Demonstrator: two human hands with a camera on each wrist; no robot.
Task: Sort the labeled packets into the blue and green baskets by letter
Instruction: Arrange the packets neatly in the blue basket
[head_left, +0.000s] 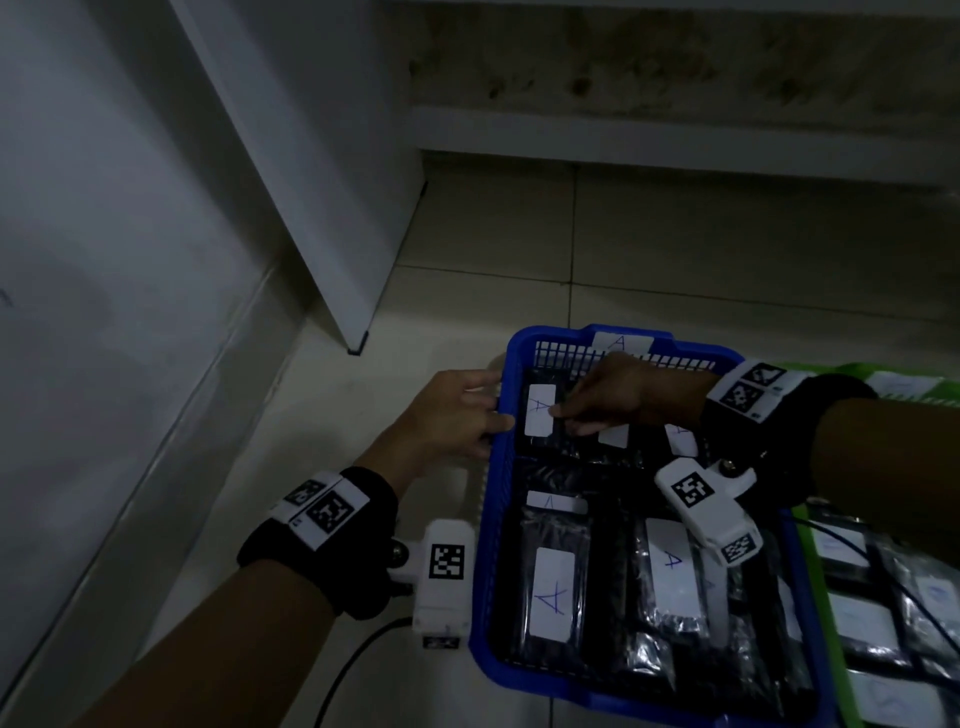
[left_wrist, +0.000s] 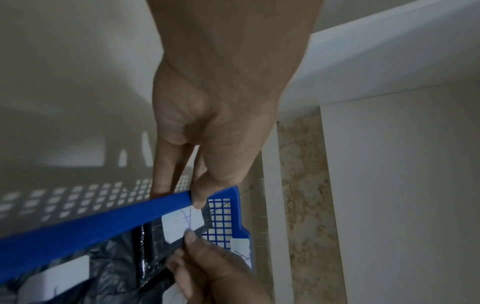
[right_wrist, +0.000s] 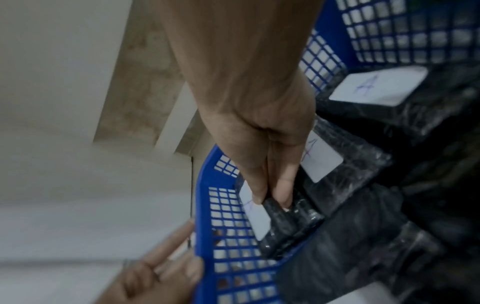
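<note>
Black packet (head_left: 543, 415) labelled A lay in the blue basket's (head_left: 488, 525) far-left corner, long axis 12-to-6, label up. Right hand (head_left: 618, 397) pinched its edge; left hand (head_left: 457, 415) gripped the basket's left rim. More A packets (head_left: 556, 582) filled that basket. Green basket (head_left: 826, 613) at 3 o'clock held packets too.

The green basket (head_left: 815, 582) runs off the head view's right edge, and the labels on its packets (head_left: 857, 623) are too faint to read. The right hand (head_left: 613, 395) covers part of the blue basket (head_left: 493, 519)'s far packets. The right wrist view is blurred; the left hand (right_wrist: 158, 273) there is perhaps only fingertips.
</note>
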